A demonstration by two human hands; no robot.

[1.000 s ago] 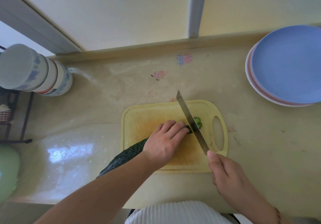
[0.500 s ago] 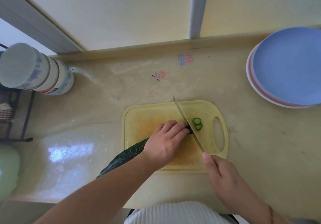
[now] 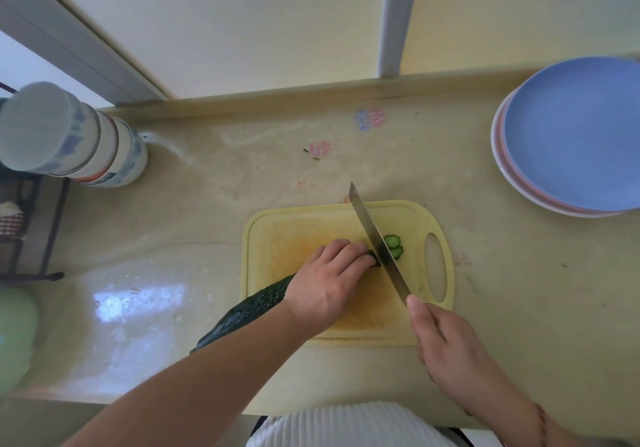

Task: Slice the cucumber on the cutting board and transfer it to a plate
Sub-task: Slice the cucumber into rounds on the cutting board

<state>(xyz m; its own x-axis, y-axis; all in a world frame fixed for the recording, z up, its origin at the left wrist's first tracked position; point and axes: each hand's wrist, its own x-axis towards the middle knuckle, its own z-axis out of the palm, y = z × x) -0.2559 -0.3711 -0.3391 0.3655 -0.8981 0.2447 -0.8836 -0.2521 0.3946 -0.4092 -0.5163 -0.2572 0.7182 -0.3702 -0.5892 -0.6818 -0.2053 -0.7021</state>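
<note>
A dark green cucumber (image 3: pixel 249 308) lies slanted across the yellow cutting board (image 3: pixel 277 238), its left end hanging past the board's edge. My left hand (image 3: pixel 329 280) curls over the cucumber and holds it down near its cut end. My right hand (image 3: pixel 446 346) grips the handle of a knife (image 3: pixel 375 242), whose blade stands against the cut end. Two cucumber slices (image 3: pixel 393 245) lie just right of the blade. A blue plate (image 3: pixel 575 134) tops a stack at the far right.
A stack of white and blue bowls (image 3: pixel 69 138) lies at the far left of the beige counter (image 3: pixel 207 204). A pale green object (image 3: pixel 14 335) sits at the left edge. A wall rises behind the counter.
The knife lifted and shifted slightly left half a second ago, then came back down at the cucumber's cut end. My left hand has kept its hold on the cucumber.
</note>
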